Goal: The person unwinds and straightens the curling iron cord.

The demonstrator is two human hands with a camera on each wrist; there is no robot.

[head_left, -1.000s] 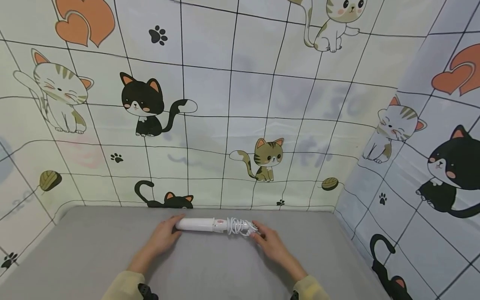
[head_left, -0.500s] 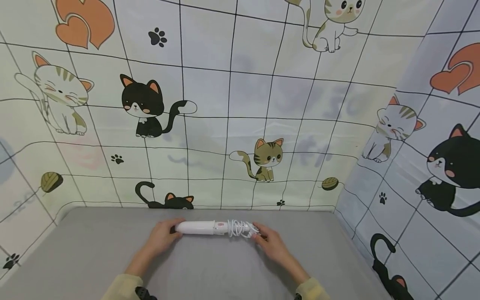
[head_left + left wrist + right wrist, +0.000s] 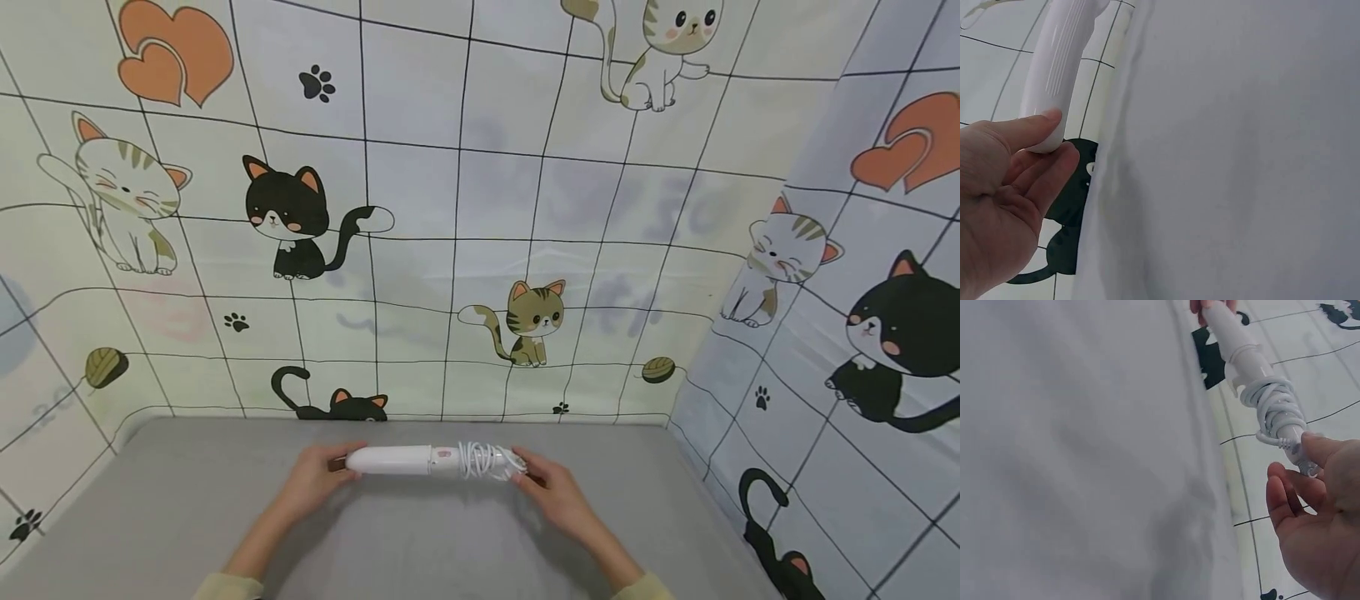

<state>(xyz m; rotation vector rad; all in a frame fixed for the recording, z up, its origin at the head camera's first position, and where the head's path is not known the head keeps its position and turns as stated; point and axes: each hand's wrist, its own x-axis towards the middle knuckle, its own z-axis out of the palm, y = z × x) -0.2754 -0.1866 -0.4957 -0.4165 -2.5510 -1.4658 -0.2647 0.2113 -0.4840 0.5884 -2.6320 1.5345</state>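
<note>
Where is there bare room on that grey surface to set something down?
The grey surface is bare between the forearms, and outside each forearm toward the cat-print side walls. It is crowded near the back, where the left hand and right hand hold a white wand wound with cord.
</note>
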